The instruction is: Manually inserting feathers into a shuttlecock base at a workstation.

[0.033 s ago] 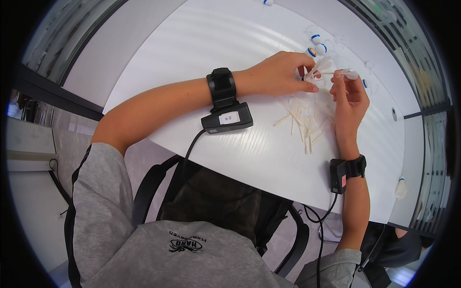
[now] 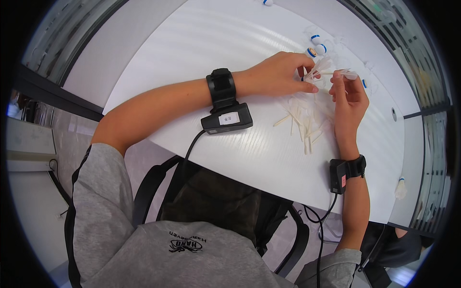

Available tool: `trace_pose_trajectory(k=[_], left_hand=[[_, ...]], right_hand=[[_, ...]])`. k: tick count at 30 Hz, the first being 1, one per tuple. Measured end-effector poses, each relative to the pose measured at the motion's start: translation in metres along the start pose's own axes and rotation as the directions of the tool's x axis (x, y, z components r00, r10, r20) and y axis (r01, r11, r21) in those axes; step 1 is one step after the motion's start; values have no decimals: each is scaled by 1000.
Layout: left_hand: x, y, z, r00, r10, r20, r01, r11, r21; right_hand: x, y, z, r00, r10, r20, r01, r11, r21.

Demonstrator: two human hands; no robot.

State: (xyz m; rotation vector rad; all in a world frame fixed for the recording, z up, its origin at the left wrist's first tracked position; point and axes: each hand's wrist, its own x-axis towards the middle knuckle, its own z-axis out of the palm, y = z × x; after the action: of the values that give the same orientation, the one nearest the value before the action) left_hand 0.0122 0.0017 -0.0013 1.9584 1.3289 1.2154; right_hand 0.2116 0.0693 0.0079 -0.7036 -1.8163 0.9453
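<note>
My left hand [image 2: 283, 74] is closed around a white feather shuttlecock [image 2: 319, 72]. Its blue-banded base is mostly hidden in my fingers, and the feathers spread toward the right. In my right hand [image 2: 350, 103], the thumb and fingertips pinch a white feather [image 2: 349, 74] whose shaft reaches toward the shuttlecock. Whether that shaft is still joined to it I cannot tell. Below both hands lies a loose pile of pale feather shafts [image 2: 301, 126], with thin white feather vanes among them.
Several white shuttlecock bases with blue bands, one of them a round cork [image 2: 321, 49], lie beyond my left hand on the white table [image 2: 230, 158]. A shuttlecock [image 2: 401, 189] sits by the right edge. Another person's dark-clothed leg [image 2: 391, 247] shows at lower right. Cables [image 2: 319, 230] hang from my wrist bands.
</note>
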Motion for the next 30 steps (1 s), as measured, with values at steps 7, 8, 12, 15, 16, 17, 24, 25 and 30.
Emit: trace_pose_trajectory(k=[7, 8, 12, 15, 16, 17, 24, 25, 30], left_hand=[[0, 0, 1, 1000, 4, -3, -4, 1000, 3], [1, 0, 1, 1000, 4, -2, -4, 1000, 3], [0, 2, -1, 1000, -3, -1, 3, 1000, 5], [2, -3, 2, 999, 36, -17, -37, 999, -5], [2, -3, 2, 996, 79, -39, -79, 997, -6], [1, -2, 2, 996, 79, -40, -79, 997, -7], [0, -5, 2, 1000, 19, -4, -19, 1000, 8], [1, -4, 1, 999, 31, -9, -31, 1000, 5], [-1, -4, 2, 1000, -3, 3, 3, 1000, 17]], right_hand=[[0, 1, 0, 1000, -6, 4, 6, 1000, 1], [0, 2, -1, 1000, -6, 4, 6, 1000, 2], [0, 2, -1, 1000, -27, 12, 28, 999, -22], [1, 2, -1, 999, -46, 8, 46, 998, -30], [1, 2, 0, 998, -64, 4, 64, 997, -37], [0, 2, 0, 998, -64, 5, 64, 997, -37], [-1, 2, -1, 995, -95, 34, 97, 993, -64], [0, 2, -1, 994, -104, 36, 106, 992, -72], [-1, 2, 0, 995, -89, 43, 92, 994, -56]])
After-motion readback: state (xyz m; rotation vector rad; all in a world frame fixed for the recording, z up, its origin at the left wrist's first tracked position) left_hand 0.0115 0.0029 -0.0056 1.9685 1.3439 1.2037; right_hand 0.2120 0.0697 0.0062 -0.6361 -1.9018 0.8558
